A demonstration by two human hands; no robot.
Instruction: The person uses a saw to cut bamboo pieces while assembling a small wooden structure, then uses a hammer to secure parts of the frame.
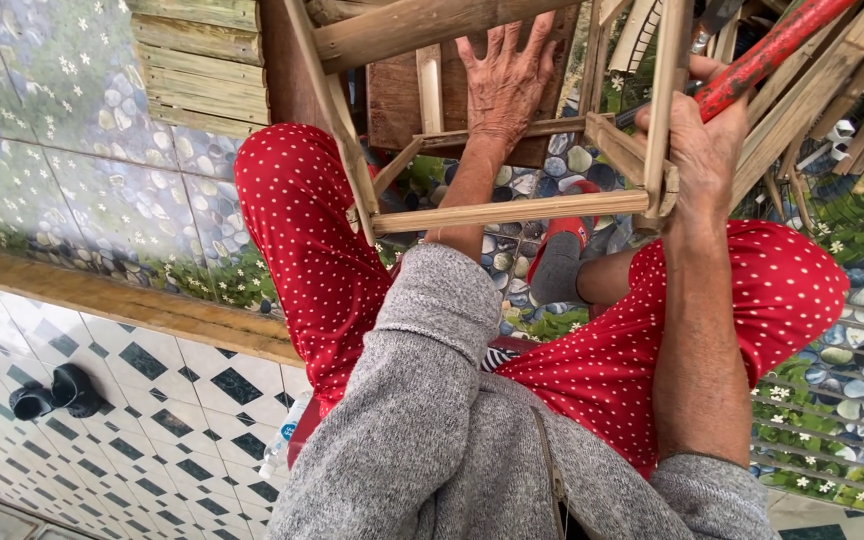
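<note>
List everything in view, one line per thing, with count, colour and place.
bamboo frame: one, tan, across the knees
red-handled tool: one, red, top right
loose bamboo strips: several, tan, top right
wooden slat stack: one, pale green-tan, top left
plastic bottle: one, clear, floor by the hip
dark cups: two, black, lower left floor
left hand: flat on a wooden board
right hand: gripping the red-handled tool at the frame's corner

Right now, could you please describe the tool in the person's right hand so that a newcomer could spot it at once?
Start at the pale bamboo-strip frame above the red polka-dot trousers. At its right corner, the right hand grips a red-handled tool slanting up to the right. It is the only red thing among the tan sticks.
</note>
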